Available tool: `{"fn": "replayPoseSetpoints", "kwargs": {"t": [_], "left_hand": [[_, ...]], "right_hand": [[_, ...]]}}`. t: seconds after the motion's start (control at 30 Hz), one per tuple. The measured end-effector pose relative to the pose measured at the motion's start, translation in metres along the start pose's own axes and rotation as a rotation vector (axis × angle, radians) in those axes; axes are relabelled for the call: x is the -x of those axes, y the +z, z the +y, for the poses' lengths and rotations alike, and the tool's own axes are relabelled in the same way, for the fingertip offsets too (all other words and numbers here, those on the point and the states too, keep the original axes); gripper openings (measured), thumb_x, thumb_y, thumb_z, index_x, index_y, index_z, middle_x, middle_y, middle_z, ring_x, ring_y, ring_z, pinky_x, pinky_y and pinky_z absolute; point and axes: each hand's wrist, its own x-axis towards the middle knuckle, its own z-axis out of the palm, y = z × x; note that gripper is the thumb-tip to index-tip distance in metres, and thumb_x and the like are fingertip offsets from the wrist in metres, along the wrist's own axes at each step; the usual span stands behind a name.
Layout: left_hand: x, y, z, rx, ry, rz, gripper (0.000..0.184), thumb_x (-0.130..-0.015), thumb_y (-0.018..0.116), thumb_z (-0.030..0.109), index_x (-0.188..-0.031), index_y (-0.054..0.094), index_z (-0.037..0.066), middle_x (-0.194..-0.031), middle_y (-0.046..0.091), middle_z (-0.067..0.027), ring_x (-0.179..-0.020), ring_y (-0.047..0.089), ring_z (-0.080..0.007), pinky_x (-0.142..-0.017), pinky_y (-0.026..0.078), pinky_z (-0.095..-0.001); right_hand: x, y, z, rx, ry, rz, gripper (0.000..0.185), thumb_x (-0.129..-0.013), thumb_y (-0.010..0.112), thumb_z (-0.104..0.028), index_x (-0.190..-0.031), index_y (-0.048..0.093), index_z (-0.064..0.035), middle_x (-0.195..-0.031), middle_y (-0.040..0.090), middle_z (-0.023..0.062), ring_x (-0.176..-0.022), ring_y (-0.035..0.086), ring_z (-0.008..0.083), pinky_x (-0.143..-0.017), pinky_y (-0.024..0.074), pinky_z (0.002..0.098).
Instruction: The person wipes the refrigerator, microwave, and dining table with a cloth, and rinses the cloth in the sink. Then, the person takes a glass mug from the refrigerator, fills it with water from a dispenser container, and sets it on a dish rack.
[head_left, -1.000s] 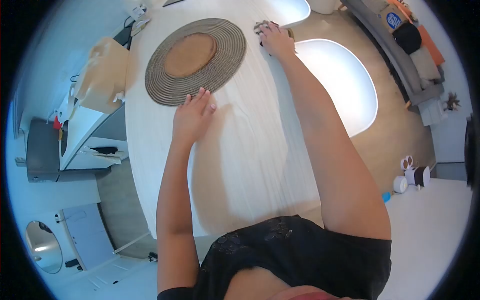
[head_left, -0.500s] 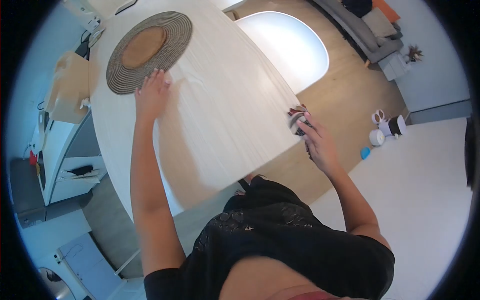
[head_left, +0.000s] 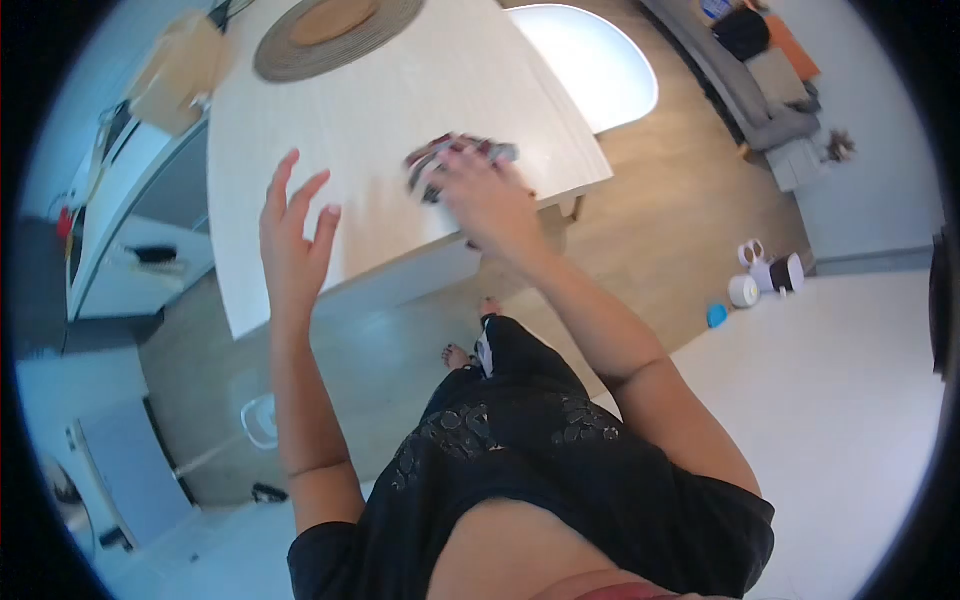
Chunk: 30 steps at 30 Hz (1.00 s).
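My right hand [head_left: 487, 203] is over the near part of the pale wooden table [head_left: 370, 125], on a crumpled patterned cloth [head_left: 430, 165] in dark red, black and whitish grey. The fingers lie across the cloth and are blurred, and the palm hides part of it. My left hand [head_left: 297, 235] is raised above the table's left near side, fingers apart and curved, with nothing in it. At the table's far end lies a round woven placemat [head_left: 385, 42] with a brown disc [head_left: 333, 20] on it.
A white chair [head_left: 595, 65] stands at the table's right edge. To the left are a beige bag-like object [head_left: 180, 75] and a white counter [head_left: 130, 170]. A grey sofa [head_left: 735, 80] and white-and-black items [head_left: 775, 275] are farther right on the floor side.
My right hand has moved left with the cloth, from the table's right corner to its near middle. My left hand has come back from the placemat and lifted. The view has shifted toward me.
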Motion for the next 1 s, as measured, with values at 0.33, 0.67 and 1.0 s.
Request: {"fn": "replayPoseSetpoints", "kwargs": {"t": [0.33, 0.67, 1.0], "left_hand": [[0.253, -0.043, 0.035, -0.146, -0.708, 0.301, 0.021, -0.085, 0.058, 0.009, -0.105, 0.061, 0.005, -0.133, 0.043, -0.0133, -0.12, 0.044, -0.0305, -0.098, 0.036, -0.0407], [0.332, -0.029, 0.062, -0.07, -1.013, 0.235, 0.015, -0.082, 0.06, 0.007, -0.097, 0.062, 0.006, -0.121, 0.052, -0.0112, -0.105, 0.054, -0.0307, -0.088, 0.044, -0.0382], [0.506, -0.093, -0.017, -0.197, -1.319, 0.326, 0.014, -0.086, 0.056, 0.013, -0.095, 0.061, 0.003, -0.111, 0.056, -0.0132, -0.104, 0.054, -0.0302, -0.088, 0.043, -0.0364]], "right_hand": [[-0.021, 0.007, 0.145, -0.013, 0.273, 0.0, 0.04, -0.091, 0.041, -0.021, -0.13, 0.048, -0.0149, -0.136, 0.042, 0.0184, -0.125, 0.04, 0.037, -0.101, 0.0342, 0.0462], [-0.107, 0.082, -0.143, -0.284, -0.508, -0.136, 0.036, -0.092, 0.042, -0.019, -0.125, 0.05, -0.0082, -0.135, 0.043, 0.0196, -0.126, 0.037, 0.038, -0.103, 0.0309, 0.045], [-0.191, 0.117, -0.303, -1.073, -0.199, -0.469, 0.026, -0.08, 0.043, 0.001, -0.093, 0.065, -0.0051, -0.093, 0.062, 0.0064, -0.079, 0.055, 0.015, -0.065, 0.0441, 0.0285]]}}
